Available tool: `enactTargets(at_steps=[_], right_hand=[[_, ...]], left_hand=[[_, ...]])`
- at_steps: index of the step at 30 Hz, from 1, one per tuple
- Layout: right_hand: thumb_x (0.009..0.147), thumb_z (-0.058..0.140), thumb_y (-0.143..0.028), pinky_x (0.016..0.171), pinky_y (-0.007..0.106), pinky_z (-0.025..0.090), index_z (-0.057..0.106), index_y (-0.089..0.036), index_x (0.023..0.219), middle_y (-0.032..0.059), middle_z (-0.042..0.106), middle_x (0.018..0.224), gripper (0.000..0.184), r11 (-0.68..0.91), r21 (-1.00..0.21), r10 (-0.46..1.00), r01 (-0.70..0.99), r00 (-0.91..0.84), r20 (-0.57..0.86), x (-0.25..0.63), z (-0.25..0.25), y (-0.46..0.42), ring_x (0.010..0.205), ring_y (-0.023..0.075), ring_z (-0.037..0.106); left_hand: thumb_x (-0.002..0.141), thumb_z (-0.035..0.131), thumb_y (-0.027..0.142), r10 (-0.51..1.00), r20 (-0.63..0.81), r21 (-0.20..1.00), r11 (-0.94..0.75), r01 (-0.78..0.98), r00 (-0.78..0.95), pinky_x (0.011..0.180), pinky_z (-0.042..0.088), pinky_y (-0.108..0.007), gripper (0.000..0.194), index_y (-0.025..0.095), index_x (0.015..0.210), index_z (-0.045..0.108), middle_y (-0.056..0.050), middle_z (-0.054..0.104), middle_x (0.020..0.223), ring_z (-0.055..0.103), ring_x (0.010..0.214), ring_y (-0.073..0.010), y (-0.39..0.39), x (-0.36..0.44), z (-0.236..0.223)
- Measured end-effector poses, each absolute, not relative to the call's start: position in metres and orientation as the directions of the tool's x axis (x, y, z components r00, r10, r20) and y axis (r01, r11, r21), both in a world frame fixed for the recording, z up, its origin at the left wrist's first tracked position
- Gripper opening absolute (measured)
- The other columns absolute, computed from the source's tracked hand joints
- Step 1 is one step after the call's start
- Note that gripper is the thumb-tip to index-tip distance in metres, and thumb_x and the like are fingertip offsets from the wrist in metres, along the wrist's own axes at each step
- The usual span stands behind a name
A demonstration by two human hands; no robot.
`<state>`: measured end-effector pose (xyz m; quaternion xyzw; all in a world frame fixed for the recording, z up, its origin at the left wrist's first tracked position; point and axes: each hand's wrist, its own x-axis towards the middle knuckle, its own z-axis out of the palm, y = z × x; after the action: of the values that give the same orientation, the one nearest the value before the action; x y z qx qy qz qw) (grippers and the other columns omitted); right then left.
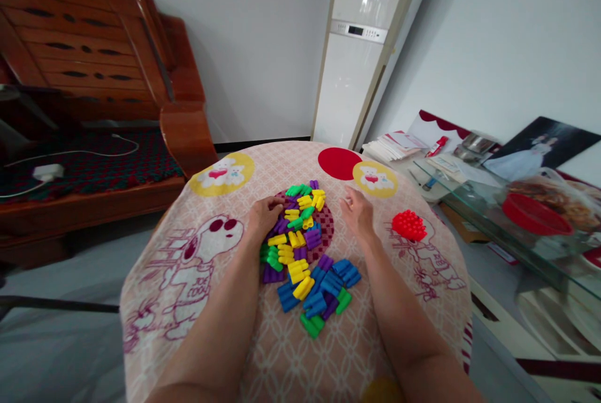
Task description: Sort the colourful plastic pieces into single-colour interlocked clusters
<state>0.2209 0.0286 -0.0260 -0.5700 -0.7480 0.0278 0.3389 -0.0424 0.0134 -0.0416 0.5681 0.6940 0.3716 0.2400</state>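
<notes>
A loose heap of plastic building blocks (297, 239) in yellow, green, purple and blue lies on the round table, each block formed of joined tubes. My left hand (265, 214) rests at the heap's upper left edge. Its bent fingers reach the purple blocks there, and no block shows clearly in its grasp. Across a strip of cloth to the right of the heap is my right hand (357, 210), fingers loosely curved and apart, with nothing visible in it. Blue blocks (330, 283) and green blocks (312, 325) spread toward me between my forearms.
A patterned cloth (291, 365) covers the table. A red knobbly cluster (409, 226) sits at its right side. Beyond stands a glass shelf (498, 221) with papers, a red bowl (535, 212) and a photo. A wooden bench (183, 134) is at left, a white cabinet-like appliance (350, 77) behind.
</notes>
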Motion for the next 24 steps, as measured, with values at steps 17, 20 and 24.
enactTargets(at_steps=[17, 20, 24], right_hand=[[0.085, 0.061, -0.016, 0.086, 0.03, 0.045, 0.068, -0.017, 0.103, 0.0084, 0.066, 0.098, 0.019, 0.424, -0.353, 0.882, 0.834, -0.293, 0.369, 0.198, -0.045, 0.034, 0.094, 0.0205, 0.059], [0.093, 0.056, -0.024, 0.083, 0.028, 0.042, 0.07, -0.019, 0.1, 0.0089, 0.069, 0.095, 0.017, 0.389, -0.303, 0.893, 0.87, -0.275, 0.357, 0.204, -0.04, 0.028, 0.092, 0.02, 0.06], [0.097, 0.05, -0.028, 0.077, 0.027, 0.04, 0.069, -0.017, 0.1, 0.0101, 0.07, 0.093, 0.022, 0.291, -0.284, 0.917, 0.914, -0.182, 0.354, 0.211, -0.037, 0.023, 0.085, 0.0191, 0.062]], left_hand=[[0.082, 0.057, 0.022, 0.969, 0.096, 0.789, 0.067, 0.611, -0.229, 0.084, 0.053, -0.029, 0.029, 0.018, 0.103, 0.076, -0.005, 0.078, 0.101, 0.071, 0.09, -0.0201, 0.014, -0.041, -0.042], [0.082, 0.057, 0.023, 0.969, 0.094, 0.794, 0.065, 0.605, -0.228, 0.084, 0.054, -0.029, 0.029, 0.018, 0.103, 0.076, -0.005, 0.078, 0.1, 0.071, 0.091, -0.0204, 0.014, -0.042, -0.042], [0.081, 0.057, 0.024, 0.97, 0.098, 0.794, 0.059, 0.605, -0.224, 0.085, 0.054, -0.03, 0.03, 0.017, 0.104, 0.076, -0.006, 0.078, 0.102, 0.071, 0.092, -0.0213, 0.014, -0.043, -0.043]])
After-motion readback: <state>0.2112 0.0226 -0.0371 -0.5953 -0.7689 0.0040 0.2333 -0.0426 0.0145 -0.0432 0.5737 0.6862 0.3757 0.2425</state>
